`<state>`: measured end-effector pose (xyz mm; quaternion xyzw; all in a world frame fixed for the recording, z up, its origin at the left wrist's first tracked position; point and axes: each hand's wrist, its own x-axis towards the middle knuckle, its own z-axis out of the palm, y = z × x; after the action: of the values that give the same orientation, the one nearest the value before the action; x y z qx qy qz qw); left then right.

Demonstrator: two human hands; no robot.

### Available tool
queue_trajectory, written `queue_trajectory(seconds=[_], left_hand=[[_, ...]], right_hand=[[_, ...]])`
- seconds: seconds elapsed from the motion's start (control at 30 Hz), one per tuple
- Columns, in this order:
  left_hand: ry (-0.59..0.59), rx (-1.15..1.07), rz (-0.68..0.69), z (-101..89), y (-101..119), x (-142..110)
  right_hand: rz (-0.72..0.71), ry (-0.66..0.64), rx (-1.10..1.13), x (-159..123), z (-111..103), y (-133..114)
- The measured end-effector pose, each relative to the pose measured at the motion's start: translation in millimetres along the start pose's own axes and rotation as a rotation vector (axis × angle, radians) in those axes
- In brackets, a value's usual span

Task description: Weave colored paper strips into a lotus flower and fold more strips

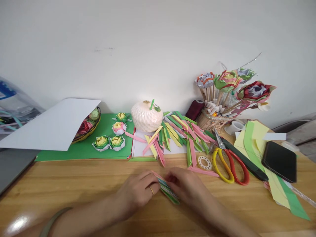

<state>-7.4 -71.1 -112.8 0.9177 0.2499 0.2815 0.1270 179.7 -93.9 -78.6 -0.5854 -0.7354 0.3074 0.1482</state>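
Observation:
Between my two hands, just above the wooden table [103, 174], is a bundle of folded paper strips [170, 192] in green, white, blue and pink. My left hand [139, 191], with a ring on one finger, is closed on the bundle's left side. On its right side, my right hand [184, 184] grips it with curled fingers; the fingertips are partly hidden. Just beyond my hands lies a loose pile of folded pink, green and yellow paper strips [172, 131]. Scissors [229, 164] with yellow and red handles rest to the right, beside a white plastic ring [204, 162].
Several paper flowers [117, 142] sit on green paper [81, 151]. White paper [51, 125] partly covers a basket [95, 126]. A white round ornament [147, 117] stands centrally. At right are a flower holder [211, 121], a thread spool [195, 109], a dark green-handled tool [247, 164] and a phone [279, 161].

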Motion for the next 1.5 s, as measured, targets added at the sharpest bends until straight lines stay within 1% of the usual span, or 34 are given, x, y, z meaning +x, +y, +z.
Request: queue_trajectory(seconds=[0.07,0.1,0.13,0.2,0.3,0.37,0.43,0.5,0.6,0.67,0.73,0.8,0.9,0.97,1.07,1.13,1.23,1.37,1.5], left_hand=[[-0.020,-0.022,-0.067,-1.1,1,0],[-0.031,-0.022,-0.105,-1.8,2,1],[-0.039,-0.012,-0.138,-2.5,3,1],[-0.045,0.035,-0.163,-3.4,5,2],[-0.036,0.121,-0.098,-3.0,4,3],[-0.011,0.176,0.010,-2.2,3,3],[0.038,0.215,0.122,-1.8,2,4],[0.095,0.224,0.178,-1.8,2,5],[0.135,0.200,0.172,-1.9,2,6],[0.108,0.161,0.136,-1.9,2,5],[0.068,0.133,0.093,-2.0,2,4],[0.048,0.138,0.079,-2.3,0,4],[0.045,0.173,0.102,-2.4,-3,6],[0.019,0.212,0.101,-1.3,-5,8],[-0.033,0.287,0.125,2.0,-8,8],[-0.022,0.307,0.165,3.5,-11,6],[-0.006,0.268,0.197,1.8,-14,4],[-0.050,0.165,0.135,-5.6,-15,8],[-0.086,0.140,0.082,-6.8,-18,13]], right_hand=[[-0.005,0.010,-0.056,-2,0,-1],[-0.030,0.029,-0.107,-3,0,-2],[-0.074,0.051,-0.172,-5,0,-3],[-0.211,0.085,-0.316,-9,-1,-5],[-0.400,0.078,-0.436,-13,-5,-7],[-0.440,0.077,-0.415,-16,-6,-8],[-0.412,0.100,-0.363,-18,-4,-8],[-0.360,0.142,-0.345,-19,3,-7],[-0.317,0.216,-0.456,-22,20,-4],[-0.293,0.243,-0.539,-22,30,-1],[-0.298,0.240,-0.547,-22,33,2],[-0.319,0.239,-0.527,-21,31,3],[-0.344,0.240,-0.522,-18,22,3],[-0.334,0.237,-0.546,-15,19,4],[-0.312,0.231,-0.592,-12,20,8],[-0.318,0.231,-0.606,-11,22,10],[-0.329,0.229,-0.586,-11,22,11],[-0.318,0.244,-0.561,-11,20,11],[-0.311,0.229,-0.615,-7,19,11]])
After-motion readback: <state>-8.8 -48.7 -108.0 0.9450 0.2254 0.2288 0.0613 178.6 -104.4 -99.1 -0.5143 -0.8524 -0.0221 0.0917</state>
